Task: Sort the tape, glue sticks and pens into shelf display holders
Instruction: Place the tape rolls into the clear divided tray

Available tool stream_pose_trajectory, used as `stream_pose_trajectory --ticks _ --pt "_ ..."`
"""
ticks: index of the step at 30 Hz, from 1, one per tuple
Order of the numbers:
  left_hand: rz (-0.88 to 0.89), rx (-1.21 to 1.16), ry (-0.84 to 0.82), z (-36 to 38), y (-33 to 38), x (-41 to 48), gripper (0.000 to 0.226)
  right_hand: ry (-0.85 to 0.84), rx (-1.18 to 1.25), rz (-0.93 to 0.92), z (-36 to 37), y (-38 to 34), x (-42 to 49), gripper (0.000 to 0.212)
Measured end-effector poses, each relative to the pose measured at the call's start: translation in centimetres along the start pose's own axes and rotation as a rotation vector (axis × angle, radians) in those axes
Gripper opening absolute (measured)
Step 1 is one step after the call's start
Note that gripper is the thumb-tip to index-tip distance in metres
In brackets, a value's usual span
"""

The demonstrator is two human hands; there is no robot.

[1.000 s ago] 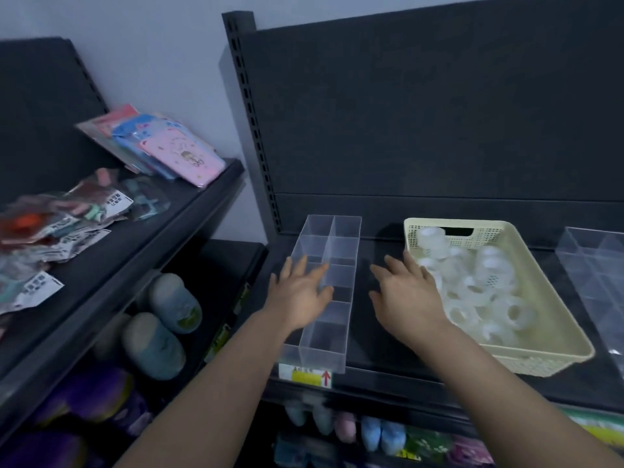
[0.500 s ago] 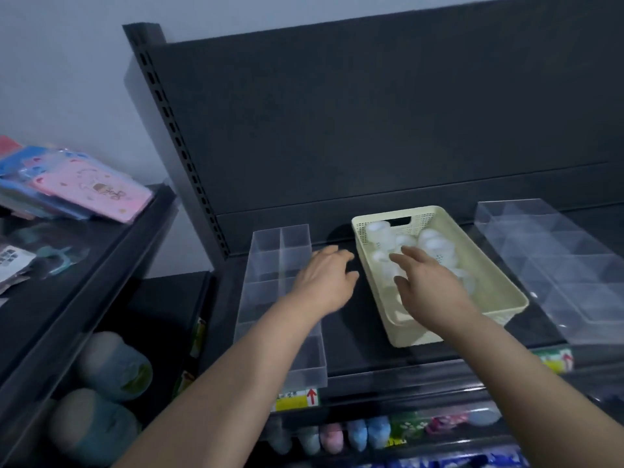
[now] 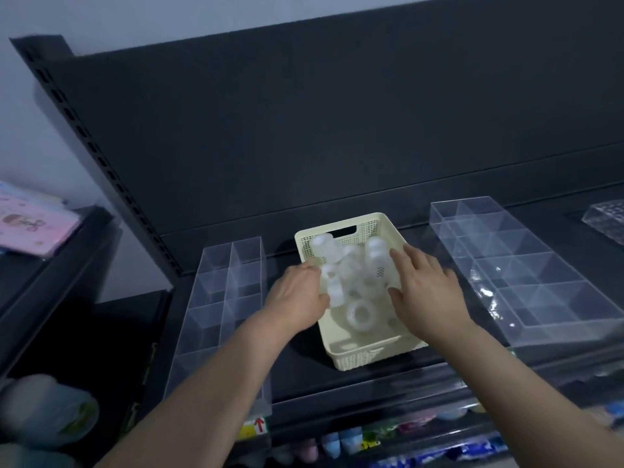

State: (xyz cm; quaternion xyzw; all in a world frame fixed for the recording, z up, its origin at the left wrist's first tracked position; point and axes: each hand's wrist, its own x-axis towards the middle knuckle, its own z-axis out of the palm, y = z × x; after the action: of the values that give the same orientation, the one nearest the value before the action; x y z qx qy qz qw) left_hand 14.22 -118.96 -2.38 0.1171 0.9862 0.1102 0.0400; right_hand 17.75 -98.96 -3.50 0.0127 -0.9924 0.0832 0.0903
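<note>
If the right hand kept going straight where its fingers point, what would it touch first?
Probably the tape rolls heaped in the cream basket; the right hand is just above them, though depth is unclear.

Wall (image 3: 118,18): pale grey.
Back panel (image 3: 337,130): dark — slotted upright (image 3: 99,157) at its left edge.
Light: dim (bluish cast).

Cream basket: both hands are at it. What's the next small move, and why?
Probably close the right hand on one tape roll and lift it out. Its fingers lie spread over the pile in the cream basket, the left hand is at the basket's left rim, and the clear holder beside it looks empty.
</note>
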Motion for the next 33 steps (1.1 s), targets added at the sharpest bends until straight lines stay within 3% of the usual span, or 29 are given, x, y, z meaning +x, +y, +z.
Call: stream_pose_trajectory --ticks 8,15,20,22,28,33 --pt "-0.053 -0.071 0.127 -0.8 0.2 2.0 0.042 -0.013 -0.204 -0.178 0.2 0.0 4.5 0.034" --pt "-0.103 0.195 0.111 -0.6 1.9 6.4 0.039 0.146 -0.032 -0.21 0.7 1.3 5.3 0.033" --pt "-0.127 0.402 0.152 0.2 2.4 8.7 0.031 0.12 0.134 -0.193 0.3 1.5 5.5 0.041" --pt "-0.106 0.353 0.199 0.5 1.9 8.9 0.025 0.145 0.212 -0.186 0.3 1.3 5.6 0.04" --pt "-0.176 -0.179 0.449 -1.9 -1.9 6.2 0.032 0.144 0.374 -0.277 -0.1 -2.3 7.4 0.035" --pt "-0.358 -0.164 0.484 -5.3 -10.7 3.5 0.028 0.116 0.506 -0.366 0.3 -9.8 8.9 0.035"
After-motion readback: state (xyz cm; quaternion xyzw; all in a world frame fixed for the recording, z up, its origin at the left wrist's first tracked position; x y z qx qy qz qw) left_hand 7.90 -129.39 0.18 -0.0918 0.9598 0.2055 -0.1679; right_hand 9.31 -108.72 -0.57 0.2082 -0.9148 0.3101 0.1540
